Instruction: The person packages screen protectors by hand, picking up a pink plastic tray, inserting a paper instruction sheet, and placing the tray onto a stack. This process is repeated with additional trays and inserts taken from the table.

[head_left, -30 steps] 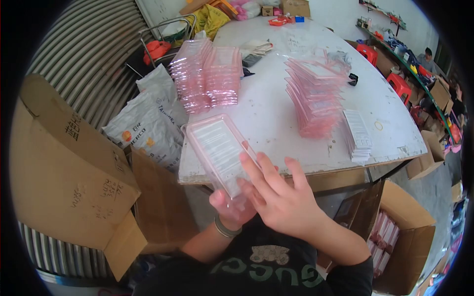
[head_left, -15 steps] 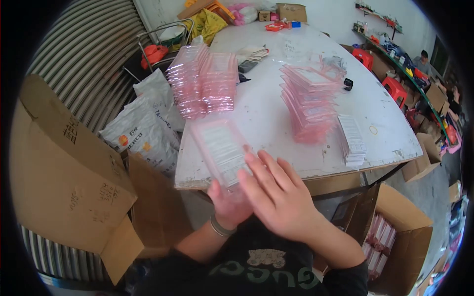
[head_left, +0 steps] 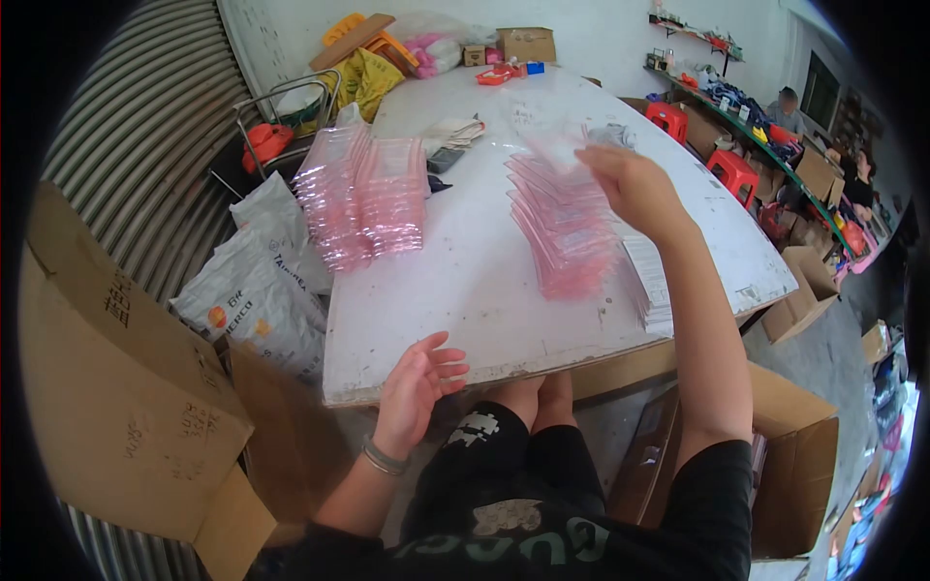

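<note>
My left hand (head_left: 412, 392) is held near the table's front edge, palm turned inward and fingers apart, with nothing in it. Over at the right pile of pink-edged clear plastic pouches (head_left: 562, 223), my right hand (head_left: 630, 184) has its fingers pinched together at the top pouch, whose outline is blurred. Beside that pile, partly behind my right forearm, lies a stack of white printed cards (head_left: 647, 281). Two taller stacks of pink plastic packs (head_left: 334, 194) stand side by side at the table's left.
The white table (head_left: 465, 329) spreads out before me. An open cardboard box (head_left: 799, 474) stands low on the right; a larger one (head_left: 126, 358) is on the left, near white sacks (head_left: 257, 281). Red stools (head_left: 733, 174) and a person (head_left: 785, 114) are at the far right.
The pink-edged pouch with white cards is no longer in my hands. My right hand has moved forward to the right pile, my left hand has opened, and the view has shifted.
</note>
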`<state>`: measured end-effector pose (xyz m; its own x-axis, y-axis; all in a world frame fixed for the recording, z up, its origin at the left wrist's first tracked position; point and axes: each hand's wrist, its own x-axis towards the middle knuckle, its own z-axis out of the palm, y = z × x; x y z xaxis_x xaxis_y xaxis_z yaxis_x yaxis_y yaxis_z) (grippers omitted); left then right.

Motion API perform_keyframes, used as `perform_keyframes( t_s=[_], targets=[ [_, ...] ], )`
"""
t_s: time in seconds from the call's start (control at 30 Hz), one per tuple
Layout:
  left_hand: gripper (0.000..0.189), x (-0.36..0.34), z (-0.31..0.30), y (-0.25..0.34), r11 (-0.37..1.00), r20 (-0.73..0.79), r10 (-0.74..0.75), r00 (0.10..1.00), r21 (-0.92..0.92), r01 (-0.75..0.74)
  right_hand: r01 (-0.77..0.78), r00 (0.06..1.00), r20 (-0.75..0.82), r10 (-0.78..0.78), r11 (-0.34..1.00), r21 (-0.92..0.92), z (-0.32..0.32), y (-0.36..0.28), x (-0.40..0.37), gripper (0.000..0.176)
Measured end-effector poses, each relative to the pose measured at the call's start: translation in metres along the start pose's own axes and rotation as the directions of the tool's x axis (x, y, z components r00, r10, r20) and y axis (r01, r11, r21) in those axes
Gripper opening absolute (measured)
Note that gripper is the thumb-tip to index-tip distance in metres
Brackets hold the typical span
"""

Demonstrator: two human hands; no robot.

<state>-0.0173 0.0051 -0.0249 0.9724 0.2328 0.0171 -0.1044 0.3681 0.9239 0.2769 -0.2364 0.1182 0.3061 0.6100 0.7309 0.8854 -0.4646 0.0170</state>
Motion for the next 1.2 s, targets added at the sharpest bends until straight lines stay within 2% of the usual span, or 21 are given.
perform_keyframes(
  t_s=[0.03, 0.1, 0.13, 0.2, 0.23, 0.3, 0.33, 0.4, 0.47, 0.5, 0.6, 0.7, 0.8, 0.83, 0.87, 0.9, 0.93, 1.0, 1.03, 1.1, 1.2],
  targets=[
    [0.051, 0.002, -0.002, 0.002, 0.999, 0.007, -0.007, 1.0, 0.034, 0.007, 0.018, 0.999, 0.05, -0.019, 0.999, 0.032, 0.0, -0.001, 0.001, 0.045],
    [0.045, 0.006, -0.01, 0.008, 0.995, 0.014, -0.022, 1.0, 0.1, 0.02, 0.029, 0.995, -0.097, -0.017, 0.992, 0.124, -0.008, -0.002, -0.007, 0.046],
    [0.043, 0.015, -0.016, 0.013, 0.956, 0.041, 0.116, 0.992, 0.266, -0.123, 0.04, 0.985, -0.17, -0.01, 0.985, 0.17, -0.016, -0.01, -0.011, 0.047],
    [0.04, 0.049, -0.03, 0.033, 0.742, 0.16, 0.353, 0.922, 0.552, -0.38, -0.008, 0.952, -0.296, 0.076, 0.975, 0.223, -0.03, -0.029, -0.029, 0.045],
    [0.04, 0.069, -0.03, 0.055, 0.481, 0.233, 0.502, 0.833, 0.725, -0.493, -0.025, 0.927, -0.357, 0.115, 0.968, 0.249, -0.035, -0.041, -0.041, 0.044],
    [0.04, 0.119, -0.026, 0.095, -0.071, 0.431, 0.659, 0.617, 0.852, -0.519, -0.151, 0.924, -0.265, 0.276, 0.9, 0.409, -0.018, -0.063, -0.087, 0.039],
    [0.04, 0.146, -0.024, 0.111, -0.305, 0.531, 0.673, 0.515, 0.834, -0.461, -0.179, 0.948, -0.165, 0.272, 0.885, 0.429, -0.005, -0.087, -0.108, 0.034],
    [0.038, 0.204, -0.033, 0.127, -0.62, 0.665, 0.632, 0.399, 0.742, -0.256, -0.174, 0.977, -0.02, 0.213, 0.842, 0.511, 0.027, -0.13, -0.15, 0.026],
    [0.032, 0.233, -0.032, 0.137, -0.653, 0.438, 0.392, 0.809, 0.752, -0.091, -0.126, 0.992, 0.069, 0.107, 0.755, 0.643, 0.064, -0.168, -0.193, 0.02],
    [0.029, 0.243, -0.031, 0.141, -0.682, 0.245, 0.249, 0.937, 0.731, -0.01, -0.151, 0.989, 0.096, 0.117, 0.729, 0.667, 0.086, -0.186, -0.217, 0.018],
    [0.021, 0.254, -0.034, 0.143, -0.713, 0.265, 0.174, 0.948, 0.698, -0.064, -0.309, 0.951, 0.237, 0.199, 0.613, 0.727, 0.09, -0.226, -0.245, 0.015],
    [0.019, 0.246, -0.039, 0.154, -0.66, 0.383, 0.332, 0.862, 0.748, -0.078, -0.345, 0.938, 0.253, 0.237, 0.562, 0.752, 0.091, -0.24, -0.252, 0.017],
    [0.016, 0.212, -0.028, 0.162, -0.599, 0.584, 0.585, 0.562, 0.779, -0.185, -0.382, 0.921, 0.279, 0.271, 0.489, 0.784, 0.09, -0.235, -0.251, 0.019],
    [0.015, 0.184, -0.015, 0.162, -0.617, 0.629, 0.57, 0.529, 0.753, -0.229, -0.391, 0.914, 0.285, 0.288, 0.439, 0.809, 0.09, -0.232, -0.248, 0.021],
    [0.015, 0.149, 0.003, 0.157, -0.636, 0.673, 0.55, 0.494, 0.721, -0.274, -0.437, 0.861, 0.344, 0.374, 0.2, 0.877, 0.09, -0.229, -0.237, 0.026],
    [0.017, 0.112, 0.018, 0.147, -0.689, 0.715, 0.456, 0.53, 0.661, -0.298, -0.446, 0.792, 0.424, 0.439, -0.059, 0.893, 0.086, -0.227, -0.22, 0.031],
    [0.019, 0.069, 0.037, 0.139, -0.707, 0.786, 0.287, 0.547, 0.559, -0.432, -0.414, 0.713, 0.52, 0.47, -0.316, 0.854, 0.08, -0.226, -0.205, 0.037],
    [0.016, 0.01, 0.058, 0.102, -0.463, 0.872, 0.168, 0.461, 0.482, -0.744, -0.251, 0.687, 0.586, 0.429, -0.617, 0.746, 0.066, -0.221, -0.17, 0.045],
    [0.016, -0.012, 0.054, 0.075, -0.465, 0.874, 0.082, 0.479, 0.459, -0.757, -0.157, 0.678, 0.618, 0.398, -0.743, 0.65, 0.062, -0.221, -0.158, 0.049],
    [0.02, -0.038, 0.056, 0.046, -0.285, 0.826, 0.124, 0.549, 0.56, -0.778, -0.286, 0.677, 0.666, 0.312, -0.723, 0.629, 0.059, -0.224, -0.152, 0.049],
    [0.043, -0.043, 0.039, 0.063, 0.065, 0.636, 0.524, 0.566, 0.633, -0.772, -0.325, 0.683, 0.692, 0.235, -0.751, 0.575, 0.061, -0.225, -0.159, 0.049]
  ],
)
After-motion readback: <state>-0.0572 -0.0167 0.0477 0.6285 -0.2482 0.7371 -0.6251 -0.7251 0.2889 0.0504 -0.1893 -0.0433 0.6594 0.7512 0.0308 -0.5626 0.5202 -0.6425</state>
